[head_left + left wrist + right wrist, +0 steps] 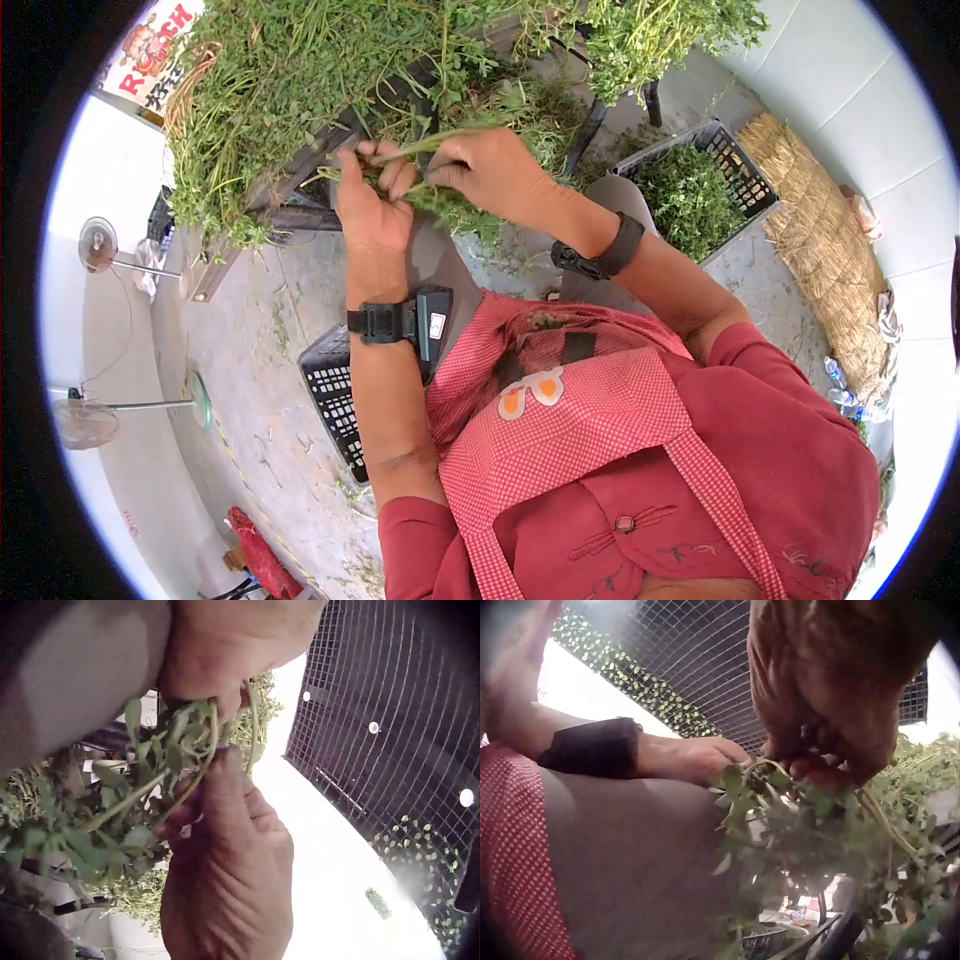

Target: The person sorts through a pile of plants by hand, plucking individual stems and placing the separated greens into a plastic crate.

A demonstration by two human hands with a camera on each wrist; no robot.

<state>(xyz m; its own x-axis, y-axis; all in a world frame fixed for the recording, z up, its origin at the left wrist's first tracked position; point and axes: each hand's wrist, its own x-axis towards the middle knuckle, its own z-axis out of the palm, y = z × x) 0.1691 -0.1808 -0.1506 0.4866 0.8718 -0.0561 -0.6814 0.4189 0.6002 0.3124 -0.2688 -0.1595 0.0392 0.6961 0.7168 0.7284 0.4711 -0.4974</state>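
In the head view my left hand (pixel 375 215) grips a small bunch of leafy green stems (pixel 450 210), its fingers curled at their base. My right hand (pixel 495 175), just to the right, pinches stems between thumb and fingers, with pale stem ends (pixel 440 143) running between the two hands. Up close in the left wrist view, the stems (pixel 131 799) pass between the left hand (pixel 240 645) above and the right hand (pixel 229 862) below. Leaves hang beneath the right hand (pixel 825 690) in the right wrist view, with the left hand (pixel 686 759) beyond.
A large heap of greens (pixel 300 80) covers the table in front. To the right stands a black crate (pixel 765 185) holding more greens, beside a rolled straw mat (pixel 815 260). Another black crate (pixel 335 400) is by the left forearm. Loose bits litter the floor (pixel 300 440).
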